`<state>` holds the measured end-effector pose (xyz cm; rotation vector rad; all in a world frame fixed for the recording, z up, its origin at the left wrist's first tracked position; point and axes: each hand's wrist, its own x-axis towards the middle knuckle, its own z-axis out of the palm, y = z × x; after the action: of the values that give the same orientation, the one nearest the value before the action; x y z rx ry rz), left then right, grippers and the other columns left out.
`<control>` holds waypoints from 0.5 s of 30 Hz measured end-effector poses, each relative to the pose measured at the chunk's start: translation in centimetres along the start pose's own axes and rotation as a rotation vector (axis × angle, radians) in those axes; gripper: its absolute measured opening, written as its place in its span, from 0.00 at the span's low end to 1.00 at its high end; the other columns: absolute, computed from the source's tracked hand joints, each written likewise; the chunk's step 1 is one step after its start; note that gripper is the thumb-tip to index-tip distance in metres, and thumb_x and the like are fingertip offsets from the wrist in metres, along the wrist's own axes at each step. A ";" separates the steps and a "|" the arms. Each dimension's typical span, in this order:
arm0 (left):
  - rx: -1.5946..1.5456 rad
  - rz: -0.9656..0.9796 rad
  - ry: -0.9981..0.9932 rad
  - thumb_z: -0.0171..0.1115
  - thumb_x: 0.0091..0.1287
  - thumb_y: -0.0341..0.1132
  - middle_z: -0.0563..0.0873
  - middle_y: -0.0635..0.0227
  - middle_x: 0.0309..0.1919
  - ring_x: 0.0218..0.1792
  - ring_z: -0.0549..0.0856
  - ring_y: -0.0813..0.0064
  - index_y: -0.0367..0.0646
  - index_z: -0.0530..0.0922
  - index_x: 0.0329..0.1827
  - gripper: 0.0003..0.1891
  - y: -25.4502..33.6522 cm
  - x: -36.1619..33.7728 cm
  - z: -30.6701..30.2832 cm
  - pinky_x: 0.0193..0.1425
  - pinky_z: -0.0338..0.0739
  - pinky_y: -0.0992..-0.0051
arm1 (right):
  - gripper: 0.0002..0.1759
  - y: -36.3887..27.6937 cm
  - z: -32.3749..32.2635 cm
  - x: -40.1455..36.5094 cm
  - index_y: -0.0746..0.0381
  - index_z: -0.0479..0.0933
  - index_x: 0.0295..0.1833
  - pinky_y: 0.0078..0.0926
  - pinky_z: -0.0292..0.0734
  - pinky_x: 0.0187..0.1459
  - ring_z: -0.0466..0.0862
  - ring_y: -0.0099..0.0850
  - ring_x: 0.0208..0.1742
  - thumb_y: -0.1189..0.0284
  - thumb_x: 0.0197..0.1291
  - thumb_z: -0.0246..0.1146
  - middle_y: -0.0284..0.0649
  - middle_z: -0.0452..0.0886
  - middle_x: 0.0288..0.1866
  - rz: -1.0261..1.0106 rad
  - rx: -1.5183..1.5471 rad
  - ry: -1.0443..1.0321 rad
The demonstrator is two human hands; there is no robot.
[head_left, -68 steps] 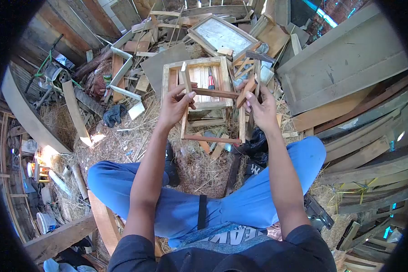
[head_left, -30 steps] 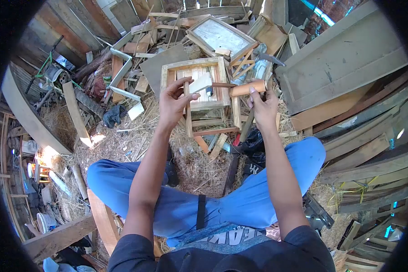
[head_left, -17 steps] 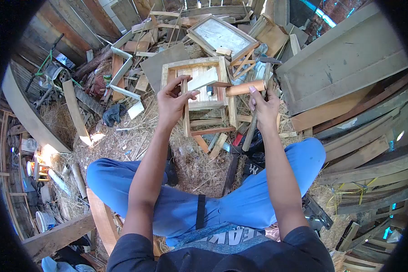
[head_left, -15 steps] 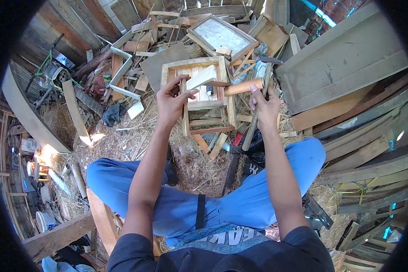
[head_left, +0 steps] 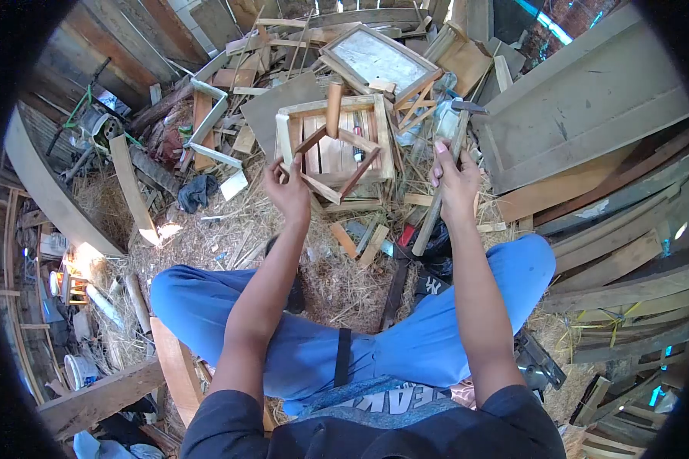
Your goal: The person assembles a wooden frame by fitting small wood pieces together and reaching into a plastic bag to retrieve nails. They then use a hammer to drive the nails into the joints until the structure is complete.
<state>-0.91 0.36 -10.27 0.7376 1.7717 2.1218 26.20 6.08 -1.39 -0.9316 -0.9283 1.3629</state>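
My left hand (head_left: 289, 191) grips a small angular wooden frame (head_left: 358, 177) by its left side. A rounded wooden piece (head_left: 334, 111) stands up from the frame's top, and a pale strip (head_left: 284, 138) is at its left. Behind it sits a wooden box-like stand (head_left: 383, 138) with a slatted inside. A screwdriver (head_left: 357, 145) with a dark and red handle lies in the stand. My right hand (head_left: 456, 183) is closed around the wooden handle of a hammer (head_left: 429, 222); its metal head points up, right of the stand.
A framed panel (head_left: 379, 57) leans on scrap wood behind the stand. At the right is a large grey board (head_left: 582, 99) above stacked planks (head_left: 612, 260). A dark cloth (head_left: 195, 193) and a curved plank (head_left: 130, 187) lie at the left, among straw.
The wooden frame has turned in my left hand, so its rounded piece now points up instead of right. My right hand has stayed on the hammer, slightly lower.
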 end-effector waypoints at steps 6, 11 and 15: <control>0.683 0.171 0.014 0.74 0.69 0.46 0.84 0.59 0.44 0.50 0.82 0.58 0.37 0.80 0.50 0.21 -1.3 -0.4 -0.8 0.60 0.74 0.58 | 0.13 0.8 0.1 0.0 0.66 0.79 0.52 0.19 0.65 0.23 0.68 0.17 0.23 0.67 0.74 0.65 0.28 0.70 0.24 0.070 -0.113 0.007; 0.748 0.030 -0.009 0.72 0.68 0.54 0.85 0.60 0.45 0.56 0.78 0.55 0.41 0.80 0.48 0.23 -1.3 -0.4 -1.3 0.66 0.63 0.49 | 0.13 3.8 -0.2 0.4 0.67 0.81 0.53 0.19 0.66 0.22 0.69 0.17 0.22 0.67 0.76 0.61 0.28 0.69 0.24 0.226 -0.253 -0.030; 0.691 0.071 -0.033 0.71 0.69 0.56 0.85 0.61 0.47 0.57 0.77 0.56 0.41 0.80 0.48 0.24 -1.9 -0.5 -1.4 0.66 0.63 0.48 | 0.11 6.2 0.1 0.8 0.66 0.82 0.53 0.19 0.67 0.23 0.69 0.17 0.22 0.70 0.74 0.63 0.27 0.71 0.25 0.207 -0.227 -0.075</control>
<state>-1.47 -0.62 -12.37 0.9892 2.5103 1.4911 23.82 6.87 -7.17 -1.1821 -1.0834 1.4964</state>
